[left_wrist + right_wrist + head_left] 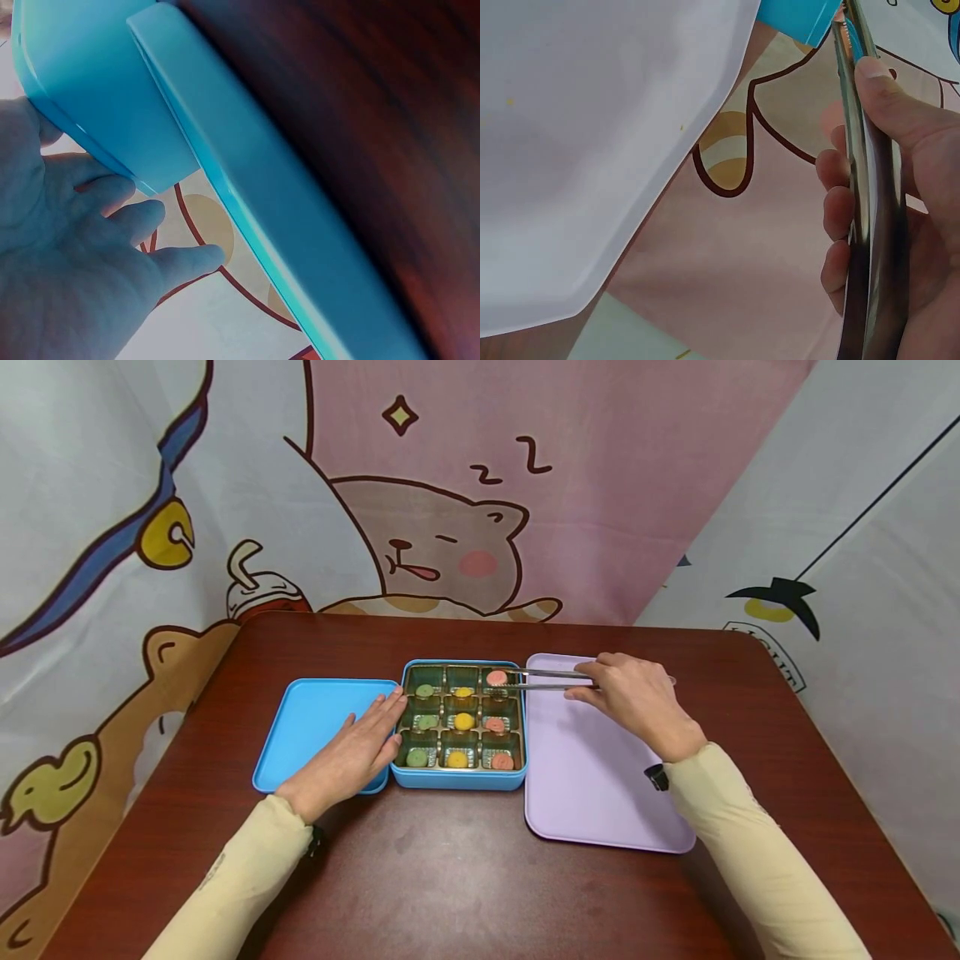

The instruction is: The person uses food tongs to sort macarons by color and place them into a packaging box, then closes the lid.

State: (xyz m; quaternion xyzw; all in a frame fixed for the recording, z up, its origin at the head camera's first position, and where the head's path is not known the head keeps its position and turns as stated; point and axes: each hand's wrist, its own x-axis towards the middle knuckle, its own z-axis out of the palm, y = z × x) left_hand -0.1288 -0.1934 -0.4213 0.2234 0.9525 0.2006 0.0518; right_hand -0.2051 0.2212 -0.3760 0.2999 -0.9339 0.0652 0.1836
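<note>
A blue box (pixel 459 781) with a gold divided insert stands mid-table. Small round sweets lie in its compartments: green ones (pixel 417 758) at left, yellow ones (pixel 463 721) in the centre column, pink ones at right. My right hand (pixel 637 697) grips metal tongs (pixel 555 673), whose tips reach into the back right compartment on both sides of a pink sweet (pixel 497 678). Whether they touch it, I cannot tell. Fairly straight fingers of my left hand (pixel 348 756) rest against the box's left rim. The left wrist view shows this hand beside the blue box wall (pixel 105 82).
A blue lid (pixel 307 718) lies left of the box, partly under my left hand. On the right, close against the box, is a flat lilac tray (pixel 585 777); a few tiny yellow specks mark it. All stand on a brown table (pixel 465 877) before a printed curtain (pixel 600 485).
</note>
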